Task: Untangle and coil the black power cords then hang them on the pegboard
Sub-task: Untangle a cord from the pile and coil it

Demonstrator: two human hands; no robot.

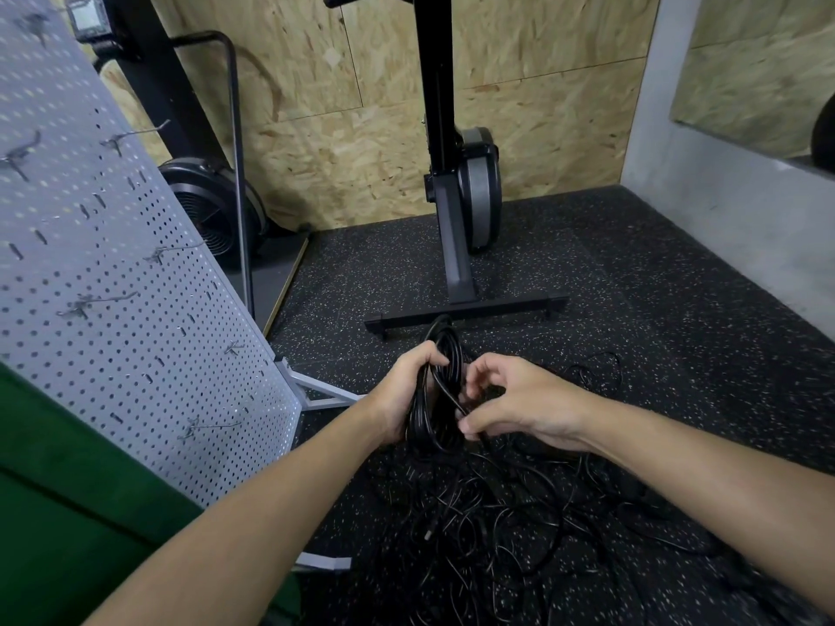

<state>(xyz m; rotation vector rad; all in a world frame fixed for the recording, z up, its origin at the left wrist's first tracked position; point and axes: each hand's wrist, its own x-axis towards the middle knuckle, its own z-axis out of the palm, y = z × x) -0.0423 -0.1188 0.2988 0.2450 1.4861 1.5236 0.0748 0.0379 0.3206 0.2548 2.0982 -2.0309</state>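
My left hand (406, 390) grips a coiled black power cord (445, 354) held upright in front of me, its loops rising above my fist. My right hand (515, 402) pinches a strand of that cord at the coil's right side. Below both hands a tangled heap of black cords (506, 526) lies spread on the speckled floor. The grey pegboard (113, 282) stands on the left, leaning away, with several bare metal hooks (97, 302) sticking out of it.
A black exercise machine (456, 183) stands on its cross foot just beyond the cords. A fan wheel (208, 205) and black tube frame sit behind the pegboard. A green surface (68, 512) fills the lower left. A grey wall runs along the right.
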